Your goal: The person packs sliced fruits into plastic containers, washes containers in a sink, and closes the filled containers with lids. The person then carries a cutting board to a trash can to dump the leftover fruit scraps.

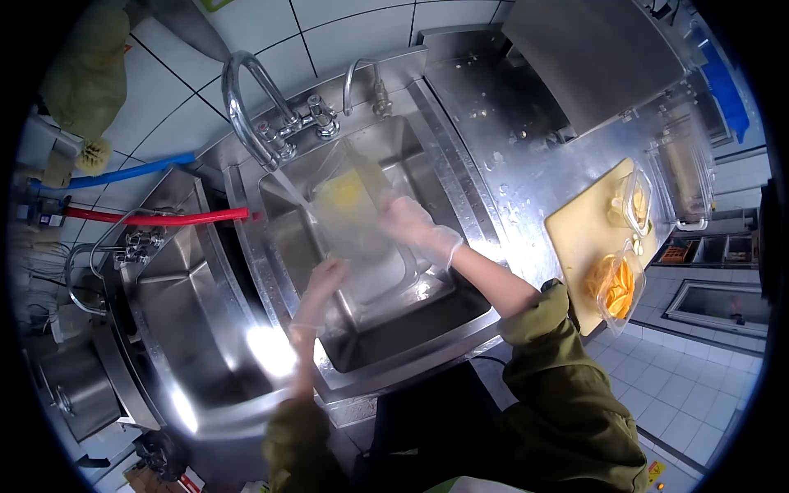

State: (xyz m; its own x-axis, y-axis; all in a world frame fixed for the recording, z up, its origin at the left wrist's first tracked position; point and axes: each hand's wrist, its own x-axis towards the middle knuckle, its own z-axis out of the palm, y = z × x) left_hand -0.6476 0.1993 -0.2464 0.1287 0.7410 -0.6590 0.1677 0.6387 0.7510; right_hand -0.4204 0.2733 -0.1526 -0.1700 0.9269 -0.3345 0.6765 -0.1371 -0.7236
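A clear plastic container (362, 234), smeared by motion, is held tilted over the right-hand sink basin (370, 349). Gripping its near left edge is my left hand (323, 283), closed, in a thin clear glove. My right hand (411, 226), gloved too, is closed on the container's right side; its fingertips are blurred. Something yellow (343, 189) shows in or through the far part of the container, too blurred to name. Water (294, 191) runs from the large faucet (238, 107) beside the container's upper left.
A cutting board (575, 234) on the right counter bears a tub of orange slices (615, 289) and a tub of pale slices (631, 201). A smaller faucet (362, 82) stands behind the basin. Another sink basin (193, 329) and a red hose (164, 218) lie left.
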